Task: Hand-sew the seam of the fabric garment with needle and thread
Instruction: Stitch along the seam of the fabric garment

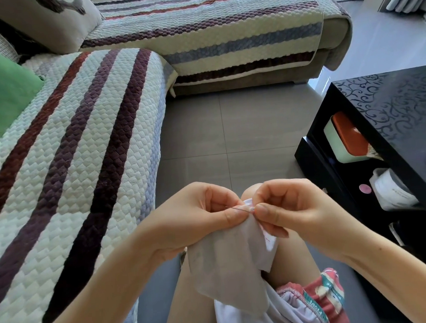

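Note:
A pale white fabric garment [226, 268] hangs from my hands over my lap, with a red patterned waistband at the lower right. My left hand [198, 217] pinches the folded top edge of the fabric between thumb and fingers. A thin needle [237, 209] pokes out leftward through that edge, across my left thumb. My right hand [284, 207] pinches the fabric edge at the needle's right end, fingers curled. A short run of red stitches [267, 238] shows on the seam below my right thumb. The thread itself is too fine to make out.
A striped quilted sofa cover [69, 157] lies to my left, with a green cushion [1, 94] on it. A black patterned coffee table [391, 115] stands at the right; an orange-lidded box [347, 138] and white containers sit on its shelf. Grey tiled floor [229, 125] lies ahead.

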Motion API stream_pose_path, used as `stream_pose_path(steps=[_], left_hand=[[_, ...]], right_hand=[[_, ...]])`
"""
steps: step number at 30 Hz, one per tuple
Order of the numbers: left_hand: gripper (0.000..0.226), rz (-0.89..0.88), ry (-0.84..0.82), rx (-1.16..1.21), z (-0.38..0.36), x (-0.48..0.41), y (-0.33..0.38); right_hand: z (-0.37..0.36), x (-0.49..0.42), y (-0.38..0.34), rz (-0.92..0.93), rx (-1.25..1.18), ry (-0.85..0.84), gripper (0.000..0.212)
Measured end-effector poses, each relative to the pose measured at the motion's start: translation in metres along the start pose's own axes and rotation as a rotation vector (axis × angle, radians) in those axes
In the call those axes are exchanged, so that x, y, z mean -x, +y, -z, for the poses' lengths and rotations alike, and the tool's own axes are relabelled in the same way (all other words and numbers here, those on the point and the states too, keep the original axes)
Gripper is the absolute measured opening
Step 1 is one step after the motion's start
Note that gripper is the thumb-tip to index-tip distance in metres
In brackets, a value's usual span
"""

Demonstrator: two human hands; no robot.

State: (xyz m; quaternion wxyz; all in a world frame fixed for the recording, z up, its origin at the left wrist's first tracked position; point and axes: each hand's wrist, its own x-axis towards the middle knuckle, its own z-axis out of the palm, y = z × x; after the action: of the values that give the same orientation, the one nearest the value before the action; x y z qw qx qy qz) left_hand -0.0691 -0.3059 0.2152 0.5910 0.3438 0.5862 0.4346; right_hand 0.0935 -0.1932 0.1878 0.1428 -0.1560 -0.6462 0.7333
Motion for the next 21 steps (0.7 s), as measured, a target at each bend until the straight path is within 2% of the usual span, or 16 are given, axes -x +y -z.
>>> stream_pose_path(steps=[2,3,7,10,13,17,19,21], left_hand=[[0.011,-0.008,0.020,-0.010,-0.001,-0.002,-0.002],[0.013,-0.016,0.030,-0.014,0.000,-0.003,-0.003],[0.018,-0.034,0.052,-0.033,0.002,-0.004,-0.006],[0.012,-0.053,0.039,-0.056,0.000,-0.006,-0.005],[0.009,-0.068,0.026,-0.059,-0.001,-0.007,-0.004],[0.010,-0.134,0.022,-0.143,-0.004,-0.007,0.004],[0.018,-0.162,0.172,-0.361,-0.005,-0.012,0.000],[0.023,-0.154,0.314,-0.552,-0.005,-0.016,-0.006]], right_hand=[[-0.002,-0.001,0.001,0.045,0.025,0.039,0.010],[0.000,-0.001,0.002,0.095,0.122,0.086,0.010],[0.003,0.003,0.005,0.422,0.768,0.314,0.019],[-0.005,-0.003,0.007,0.626,0.937,0.311,0.021],[-0.010,-0.006,0.007,0.752,0.891,0.296,0.024],[-0.015,-0.001,0.005,0.665,0.562,0.187,0.012],[-0.019,0.004,-0.006,0.621,0.399,0.152,0.010],[-0.019,0.006,-0.022,0.654,0.283,0.151,0.013]])
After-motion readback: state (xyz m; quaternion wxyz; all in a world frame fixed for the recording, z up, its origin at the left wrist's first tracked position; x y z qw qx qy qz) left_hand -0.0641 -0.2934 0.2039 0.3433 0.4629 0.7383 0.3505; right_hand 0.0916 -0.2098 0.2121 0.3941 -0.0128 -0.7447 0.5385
